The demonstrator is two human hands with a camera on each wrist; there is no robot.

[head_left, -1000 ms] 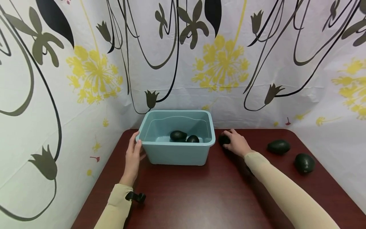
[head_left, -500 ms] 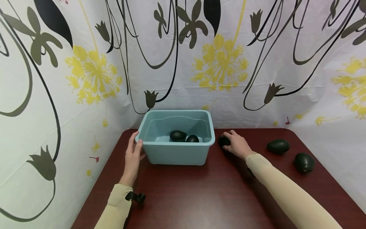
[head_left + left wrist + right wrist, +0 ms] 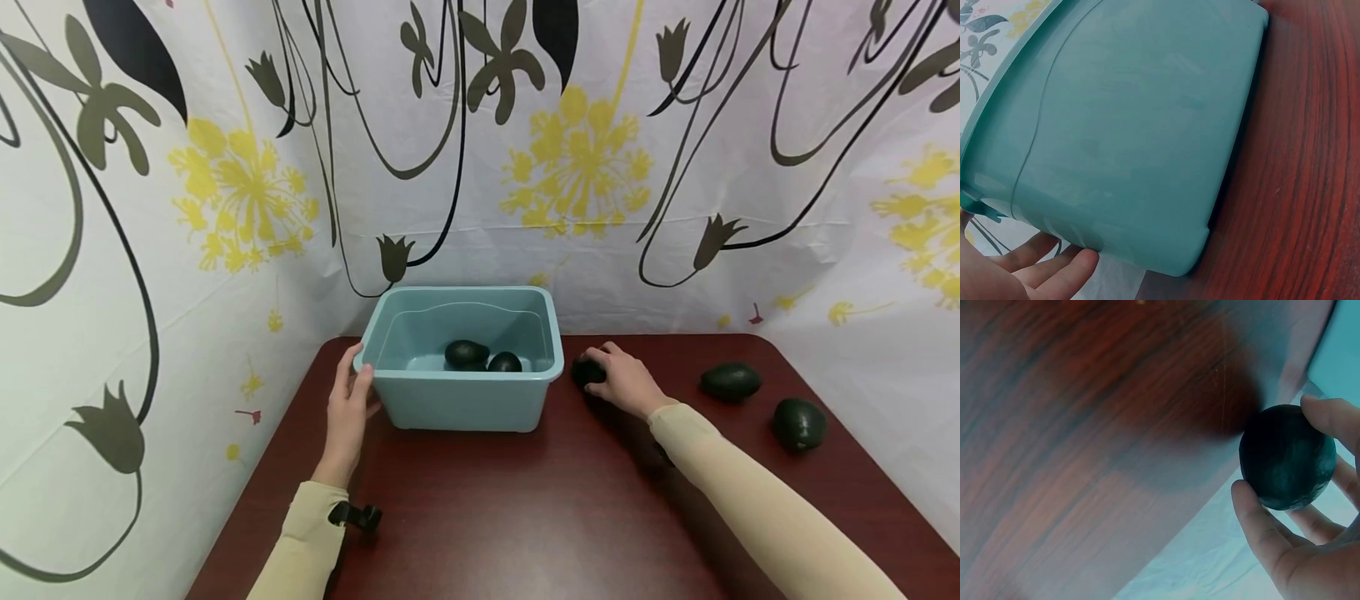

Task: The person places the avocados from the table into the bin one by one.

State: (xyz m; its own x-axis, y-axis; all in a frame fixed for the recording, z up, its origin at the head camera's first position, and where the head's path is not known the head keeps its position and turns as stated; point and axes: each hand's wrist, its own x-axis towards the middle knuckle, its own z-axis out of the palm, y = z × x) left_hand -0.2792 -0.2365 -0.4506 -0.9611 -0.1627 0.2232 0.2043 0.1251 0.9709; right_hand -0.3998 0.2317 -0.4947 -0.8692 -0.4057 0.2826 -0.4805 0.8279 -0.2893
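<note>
Our right hand (image 3: 626, 379) curls round a dark avocado (image 3: 1287, 456) just beside the teal tub's (image 3: 457, 402) right wall, on the table (image 3: 525, 508). We judge it firm, light, smooth-skinned and bruisable, best cupped round its middle. Our left hand (image 3: 347, 408) rests against the tub's left corner, fingers (image 3: 1054, 272) straight and relaxed, holding nothing

smooth plastic tub (image 3: 465, 400), glossy wood table (image 3: 540, 517)
</note>
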